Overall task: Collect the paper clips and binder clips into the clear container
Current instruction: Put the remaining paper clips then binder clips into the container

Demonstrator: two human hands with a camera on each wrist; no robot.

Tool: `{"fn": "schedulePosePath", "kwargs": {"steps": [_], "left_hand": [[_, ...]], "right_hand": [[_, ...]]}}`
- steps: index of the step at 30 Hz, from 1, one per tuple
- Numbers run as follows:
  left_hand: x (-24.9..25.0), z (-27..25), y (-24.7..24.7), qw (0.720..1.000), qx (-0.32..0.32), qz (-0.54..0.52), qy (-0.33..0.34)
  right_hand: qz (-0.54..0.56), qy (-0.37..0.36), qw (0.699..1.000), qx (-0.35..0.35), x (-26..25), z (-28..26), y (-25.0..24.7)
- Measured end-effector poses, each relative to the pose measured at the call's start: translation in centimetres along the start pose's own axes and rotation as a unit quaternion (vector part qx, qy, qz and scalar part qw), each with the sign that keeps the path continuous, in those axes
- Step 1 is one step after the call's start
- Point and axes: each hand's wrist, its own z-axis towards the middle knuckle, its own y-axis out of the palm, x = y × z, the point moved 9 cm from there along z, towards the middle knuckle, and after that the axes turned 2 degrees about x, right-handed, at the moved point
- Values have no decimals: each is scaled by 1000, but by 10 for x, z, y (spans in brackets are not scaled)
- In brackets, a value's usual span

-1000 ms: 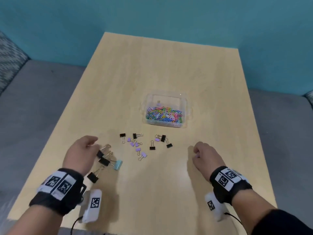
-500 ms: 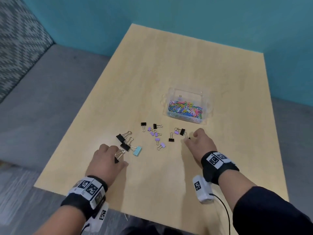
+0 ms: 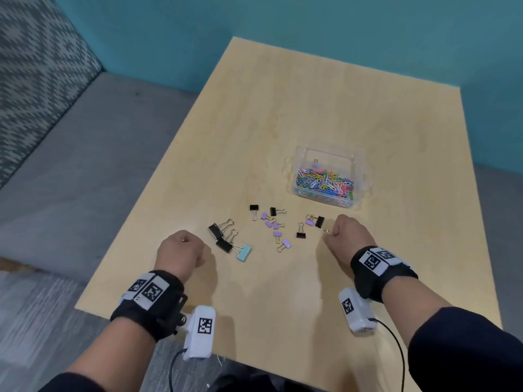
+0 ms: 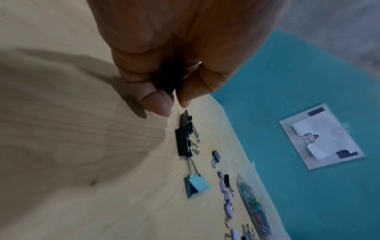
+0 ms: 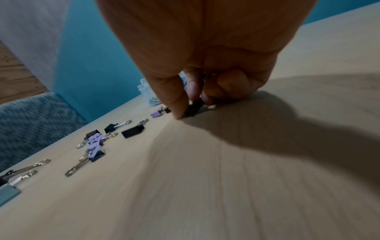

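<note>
I'm mid-pickup on both sides: my left hand (image 3: pixel 181 251) is curled round a black binder clip (image 4: pixel 171 78), and my right hand (image 3: pixel 346 236) pinches a small black clip (image 5: pixel 194 107) against the counter (image 3: pixel 283 108). I judge the next move is to lift both and carry them to the clear container (image 3: pixel 357 162), far right of the scatter and already holding coloured paper clips (image 3: pixel 325 182), then return for the loose binder clips (image 3: pixel 271 227) near it. The counter is pale wood, backed by a teal wall (image 3: pixel 311 18), with a grey patterned couch (image 3: pixel 42 80) at left
</note>
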Motion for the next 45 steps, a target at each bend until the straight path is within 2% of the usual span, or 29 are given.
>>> {"fn": "schedulePosePath", "kwargs": {"steps": [1,3,5,7,9,11,12,14,17,18,19,21,22,26,29,31,34,36,38,40,41,43,44,45], "left_hand": [[4,3,-1,1000,8,-1,9],[19,7,3,995,9,73,65],[38,5,13,964,-6,225,143],[46,6,26,925,-26,331,182],[48,11,35,906,-39,378,187],[48,16,43,893,-45,408,186],[47,18,46,889,-50,416,183],[49,19,51,892,-58,412,178],[51,19,54,896,-59,409,164],[52,19,53,896,-58,410,159],[54,18,52,901,-58,402,155],[55,18,48,919,-62,365,137],[54,20,45,931,-65,337,126],[48,32,33,978,-83,176,71],[61,29,38,988,-119,88,44],[88,26,52,983,-143,95,69],[142,22,93,962,-159,160,153],[177,17,132,935,-163,231,212],[209,11,175,896,-169,311,268],[233,6,222,852,-175,376,318],[241,7,243,834,-172,403,335],[251,10,276,808,-160,445,350],[252,12,289,800,-158,458,352],[252,12,299,795,-158,466,356]], "right_hand": [[5,-3,1000,2,0,0,0],[25,1,1000,0,1,-2,2],[60,16,998,-7,6,-3,5],[133,40,990,0,11,-3,5],[273,85,958,14,19,-6,5],[416,156,896,4,27,-15,13],[459,180,870,-4,28,-21,18],[486,204,850,-22,24,-30,23],[470,203,857,-56,11,-36,33],[443,183,876,-56,6,-36,34],[391,150,907,-48,-1,-35,31],[252,73,965,-27,-19,-34,23],[184,46,981,-27,-29,-35,22],[25,29,999,-37,-52,-28,22],[-16,27,998,-47,-59,-23,24],[-10,29,998,-56,-58,-22,26],[-4,7,997,-71,-54,-19,27],[11,-18,996,-89,-48,-21,25],[79,-15,992,-100,-36,-23,19],[200,25,975,-96,-13,-24,9],[291,62,950,-98,-1,-24,3],[475,148,860,-115,22,-23,-3],[543,184,809,-126,32,-23,-8],[589,203,771,-131,40,-21,-13]]}}
